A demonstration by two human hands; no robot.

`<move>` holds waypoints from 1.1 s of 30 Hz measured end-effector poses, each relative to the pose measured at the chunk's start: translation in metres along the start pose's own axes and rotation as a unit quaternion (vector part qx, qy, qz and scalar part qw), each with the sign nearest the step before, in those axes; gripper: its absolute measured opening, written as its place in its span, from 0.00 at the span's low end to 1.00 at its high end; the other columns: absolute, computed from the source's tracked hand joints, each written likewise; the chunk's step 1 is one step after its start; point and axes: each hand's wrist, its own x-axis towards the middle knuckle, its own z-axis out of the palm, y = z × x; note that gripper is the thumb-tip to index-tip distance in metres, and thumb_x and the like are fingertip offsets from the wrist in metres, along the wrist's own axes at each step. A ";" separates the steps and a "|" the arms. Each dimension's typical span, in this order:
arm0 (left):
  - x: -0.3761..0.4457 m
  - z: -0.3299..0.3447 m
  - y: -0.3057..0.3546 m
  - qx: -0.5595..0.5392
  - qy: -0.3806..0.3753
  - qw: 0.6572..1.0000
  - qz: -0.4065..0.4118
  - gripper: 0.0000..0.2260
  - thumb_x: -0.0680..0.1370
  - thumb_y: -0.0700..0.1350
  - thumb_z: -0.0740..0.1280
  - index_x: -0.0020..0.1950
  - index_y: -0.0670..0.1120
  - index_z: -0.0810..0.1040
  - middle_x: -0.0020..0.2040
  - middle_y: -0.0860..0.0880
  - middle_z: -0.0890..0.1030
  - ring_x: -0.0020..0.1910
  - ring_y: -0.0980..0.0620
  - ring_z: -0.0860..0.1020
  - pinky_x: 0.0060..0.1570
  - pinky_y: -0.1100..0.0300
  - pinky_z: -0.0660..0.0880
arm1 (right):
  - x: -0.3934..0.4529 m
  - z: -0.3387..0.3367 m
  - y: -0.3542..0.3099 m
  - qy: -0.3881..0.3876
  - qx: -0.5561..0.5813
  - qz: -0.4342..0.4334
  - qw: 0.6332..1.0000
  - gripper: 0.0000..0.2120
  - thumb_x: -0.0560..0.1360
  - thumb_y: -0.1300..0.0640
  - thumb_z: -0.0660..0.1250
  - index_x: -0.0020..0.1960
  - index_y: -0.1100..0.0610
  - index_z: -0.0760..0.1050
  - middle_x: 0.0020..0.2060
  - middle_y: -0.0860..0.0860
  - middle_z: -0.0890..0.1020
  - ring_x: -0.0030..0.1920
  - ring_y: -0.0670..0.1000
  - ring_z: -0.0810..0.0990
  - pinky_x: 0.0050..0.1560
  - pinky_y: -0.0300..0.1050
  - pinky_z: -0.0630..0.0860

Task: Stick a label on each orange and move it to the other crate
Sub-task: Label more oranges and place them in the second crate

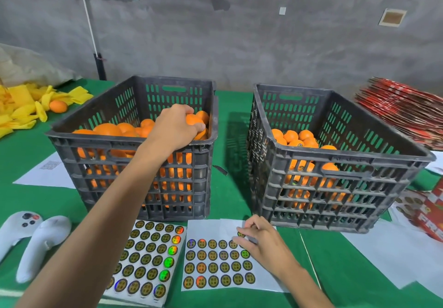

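Left hand (176,125) curled round orange (193,119) in left crate (134,140), 11 o'clock | right hand (260,240) pinching label (241,234) on my sticker sheet (215,259), 5 o'clock | right crate (335,171), 2 o'clock.

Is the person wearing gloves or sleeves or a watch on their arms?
No. The left hand and right hand are bare, with no gloves. Both forearms are uncovered as far as the picture shows, with no sleeves, watch, rings or bracelets in sight.
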 end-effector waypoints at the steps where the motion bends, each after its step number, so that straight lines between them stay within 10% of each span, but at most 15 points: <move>1: 0.000 0.000 0.000 0.002 0.000 1.000 0.000 0.28 0.79 0.55 0.73 0.76 0.46 0.73 0.73 0.45 0.76 0.72 0.42 0.74 0.69 0.45 0.71 | 0.000 0.000 0.000 0.004 0.003 -0.001 1.000 0.25 0.79 0.37 0.64 0.66 0.53 0.81 0.51 0.40 0.71 0.52 0.40 0.73 0.57 0.35 0.73; 9: -0.001 0.001 -0.001 0.006 0.014 1.000 0.003 0.28 0.78 0.53 0.74 0.76 0.45 0.73 0.74 0.46 0.75 0.73 0.43 0.73 0.71 0.46 0.70 | 0.003 -0.001 -0.003 0.033 0.160 0.082 0.983 0.05 0.78 0.49 0.72 0.49 0.44 0.87 0.44 0.46 0.78 0.42 0.48 0.76 0.46 0.40 0.74; 15: 0.000 0.001 -0.002 0.010 0.018 1.000 0.007 0.28 0.79 0.53 0.74 0.76 0.45 0.73 0.74 0.45 0.75 0.73 0.42 0.73 0.70 0.45 0.71 | 0.005 -0.003 -0.004 0.030 0.199 0.144 0.969 0.08 0.78 0.51 0.73 0.40 0.47 0.86 0.45 0.45 0.81 0.42 0.44 0.79 0.47 0.37 0.75; 22: 0.001 0.001 -0.001 -0.002 0.034 0.999 0.008 0.28 0.78 0.55 0.74 0.76 0.47 0.73 0.73 0.45 0.76 0.72 0.42 0.73 0.69 0.45 0.72 | 0.010 -0.016 -0.036 0.182 -0.047 0.079 0.979 0.09 0.85 0.50 0.59 0.50 0.51 0.75 0.39 0.45 0.77 0.32 0.45 0.77 0.35 0.46 0.78; 28: -0.006 0.002 0.005 -0.101 0.116 0.988 0.027 0.28 0.77 0.57 0.73 0.75 0.50 0.74 0.70 0.47 0.78 0.69 0.44 0.75 0.69 0.45 0.73 | 0.067 -0.100 -0.124 0.398 0.140 -0.048 0.905 0.05 0.82 0.56 0.67 0.53 0.52 0.81 0.40 0.43 0.80 0.38 0.45 0.79 0.40 0.34 0.73; 33: -0.015 -0.002 0.012 -0.161 0.166 0.970 0.080 0.29 0.72 0.61 0.76 0.71 0.55 0.76 0.68 0.53 0.78 0.65 0.49 0.76 0.65 0.44 0.77 | 0.132 -0.176 -0.180 0.472 0.195 -0.072 0.857 0.07 0.81 0.56 0.68 0.48 0.57 0.82 0.39 0.48 0.82 0.39 0.50 0.80 0.43 0.50 0.76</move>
